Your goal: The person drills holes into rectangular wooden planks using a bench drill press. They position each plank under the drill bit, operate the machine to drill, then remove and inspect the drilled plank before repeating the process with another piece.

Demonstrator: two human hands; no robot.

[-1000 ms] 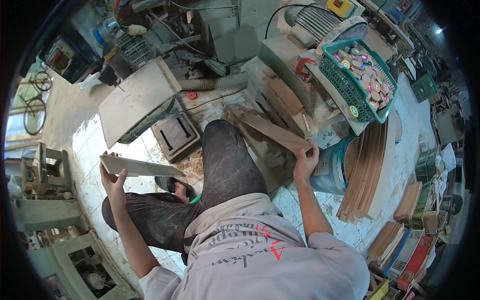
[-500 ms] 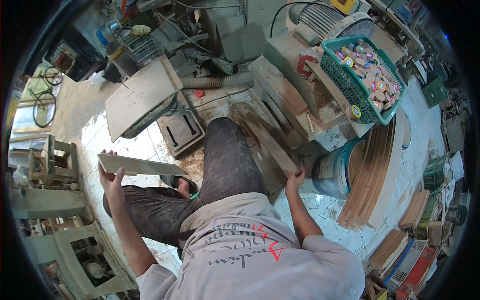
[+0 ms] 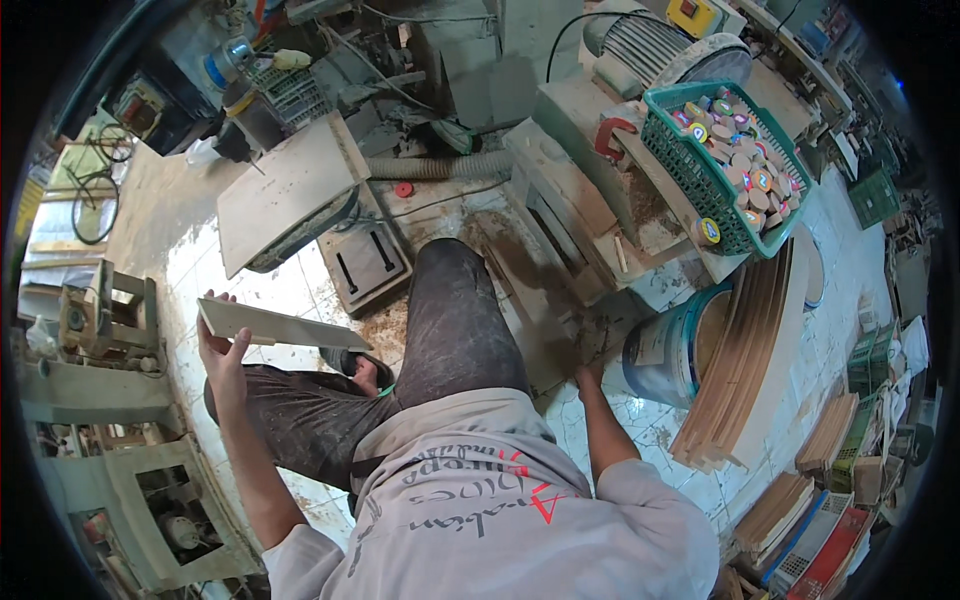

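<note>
I sit on a tiled floor with my knee (image 3: pixel 455 320) raised in dark trousers. My left hand (image 3: pixel 222 352) is out to the left, holding a thin pale wooden strip (image 3: pixel 285 328) by its near end, level above the floor. My right hand (image 3: pixel 588 372) is down by the floor to the right of my knee. It grips the near end of a long brown wooden board (image 3: pixel 525 285) that lies on other boards and points away from me. Its fingers are partly hidden by the board's end.
A green basket (image 3: pixel 690 175) of round coloured discs sits on a bench at upper right. Beside my right hand are a blue-and-white bucket (image 3: pixel 660 350) and a leaning stack of thin wooden strips (image 3: pixel 750 350). A flat-topped machine (image 3: pixel 285 190) stands ahead left, with a grey hose (image 3: pixel 440 165) behind.
My right hand has come down from chest height to the floor, laying the brown board flat beside my knee. My left hand keeps the pale strip in nearly the same place.
</note>
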